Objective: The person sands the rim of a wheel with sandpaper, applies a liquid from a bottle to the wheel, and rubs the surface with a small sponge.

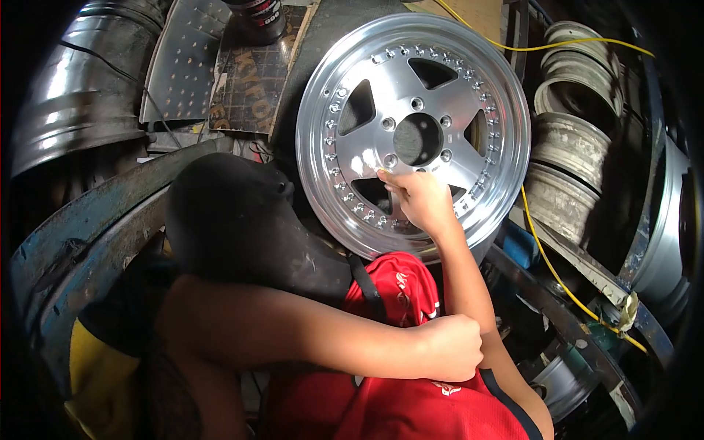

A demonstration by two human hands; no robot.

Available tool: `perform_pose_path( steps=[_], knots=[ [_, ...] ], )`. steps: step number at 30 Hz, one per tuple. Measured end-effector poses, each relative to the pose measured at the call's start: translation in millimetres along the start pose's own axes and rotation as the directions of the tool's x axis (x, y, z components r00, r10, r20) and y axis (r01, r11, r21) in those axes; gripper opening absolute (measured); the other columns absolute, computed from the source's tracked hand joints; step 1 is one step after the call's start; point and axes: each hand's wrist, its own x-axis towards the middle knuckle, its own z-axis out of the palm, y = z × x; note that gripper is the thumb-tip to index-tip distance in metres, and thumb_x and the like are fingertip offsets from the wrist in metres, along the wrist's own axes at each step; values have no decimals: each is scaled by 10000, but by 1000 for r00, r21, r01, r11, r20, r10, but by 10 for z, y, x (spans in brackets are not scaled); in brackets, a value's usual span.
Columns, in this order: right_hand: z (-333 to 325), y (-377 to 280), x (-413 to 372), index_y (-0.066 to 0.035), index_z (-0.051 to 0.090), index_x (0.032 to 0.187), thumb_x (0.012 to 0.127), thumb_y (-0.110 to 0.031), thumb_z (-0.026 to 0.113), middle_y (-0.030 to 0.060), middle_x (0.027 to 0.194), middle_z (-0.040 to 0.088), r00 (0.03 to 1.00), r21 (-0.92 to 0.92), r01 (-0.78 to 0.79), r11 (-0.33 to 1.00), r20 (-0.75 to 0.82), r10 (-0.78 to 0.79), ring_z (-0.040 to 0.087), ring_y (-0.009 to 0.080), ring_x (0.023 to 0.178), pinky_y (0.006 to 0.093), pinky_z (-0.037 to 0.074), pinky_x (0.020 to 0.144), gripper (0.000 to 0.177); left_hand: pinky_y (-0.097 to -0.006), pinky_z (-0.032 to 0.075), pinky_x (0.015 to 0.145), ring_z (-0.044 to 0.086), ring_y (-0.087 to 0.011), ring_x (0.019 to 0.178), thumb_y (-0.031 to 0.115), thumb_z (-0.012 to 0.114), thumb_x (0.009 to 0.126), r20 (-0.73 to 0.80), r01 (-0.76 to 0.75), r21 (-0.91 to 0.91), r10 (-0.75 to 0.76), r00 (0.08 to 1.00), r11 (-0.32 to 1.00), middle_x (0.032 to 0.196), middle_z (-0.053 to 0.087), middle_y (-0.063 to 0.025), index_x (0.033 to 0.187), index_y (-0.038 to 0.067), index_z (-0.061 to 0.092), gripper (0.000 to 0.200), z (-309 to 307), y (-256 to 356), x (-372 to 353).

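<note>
A polished five-spoke wheel rim (pixel 396 103) with several small bolts around its inner ring lies face up before me. Over its lower spokes is my right hand (pixel 424 199), fingers curled and thumb and fingertips drawn together near a lug hole. Whatever is between those fingertips, if anything, is too small to make out. My left arm crosses my body, and my left hand (pixel 451 347) is closed in a fist against my right arm near the elbow. Its palm is hidden. Red cloth (pixel 400 286) lies bunched between my arms, below the rim.
Several dull wheel barrels (pixel 572 147) are stacked at right, with a yellow cable (pixel 543 253) running past. A dark bottle (pixel 258 20) stands on a printed board (pixel 249 95). At left are a large metal drum (pixel 88 81) and a blue curved frame (pixel 95 205).
</note>
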Motion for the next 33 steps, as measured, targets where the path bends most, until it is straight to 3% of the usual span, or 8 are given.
perform_pose_path(
  steps=[3,6,9,17,24,28,32,33],
  knots=[
    [-2,-69,63,-183,764,1199,924,-140,705,150,884,724,998,12,48,999,-30,-48,689,379,846,460,534,721,285,-340,446,501,700,-175,667,170,736,765,27,-13,-11,13,1000,1000,683,724,13,699,132,763,81,-10,-2,5],
    [-61,-77,-20,-278,777,1175,941,-207,681,108,877,740,997,-44,-66,997,41,68,710,340,834,453,553,704,263,-340,451,503,703,-175,671,169,735,761,-20,2,-1,-2,1000,1000,687,727,10,698,132,763,79,-37,-33,-11],
    [-31,-90,43,-279,782,1165,937,-220,691,115,872,740,996,-110,-77,991,41,82,708,338,833,445,557,706,253,-339,454,504,708,-175,678,171,732,761,1,-22,-5,22,1000,1000,686,729,9,696,133,764,82,-29,3,6],
    [-32,-66,39,-207,785,1162,917,-139,716,130,930,743,993,33,-106,994,50,105,694,366,852,410,550,729,264,-343,461,503,711,-179,673,174,729,755,29,-22,-25,22,999,999,667,721,5,673,134,757,96,4,5,-2],
    [-34,-81,-51,-244,777,1195,925,-159,684,129,877,726,998,-48,-42,998,-43,40,695,353,844,447,541,719,298,-347,482,514,717,-186,680,168,724,772,-12,-22,-15,22,1000,1000,663,718,7,681,138,759,102,21,7,3],
    [-267,-306,-64,-298,714,1294,976,-294,644,101,879,750,972,-270,-165,949,119,203,724,313,794,437,554,663,326,-346,481,514,718,-190,681,169,723,773,15,-18,-15,18,1000,1000,666,721,9,681,139,760,104,-2,18,-12],
    [-42,-260,44,-252,688,1334,989,-235,620,123,795,702,992,-201,-49,978,-122,24,703,337,757,460,535,648,352,-340,484,519,715,-188,679,167,723,773,6,-4,-24,4,1000,1000,667,721,13,686,141,763,100,44,25,4],
    [0,-212,29,-247,688,1332,969,-204,624,122,802,706,998,-232,-39,972,-49,28,703,338,754,459,538,648,371,-340,481,517,713,-187,676,168,722,774,4,-5,-24,6,1000,1000,663,718,13,684,141,762,102,44,28,6]
  ],
)
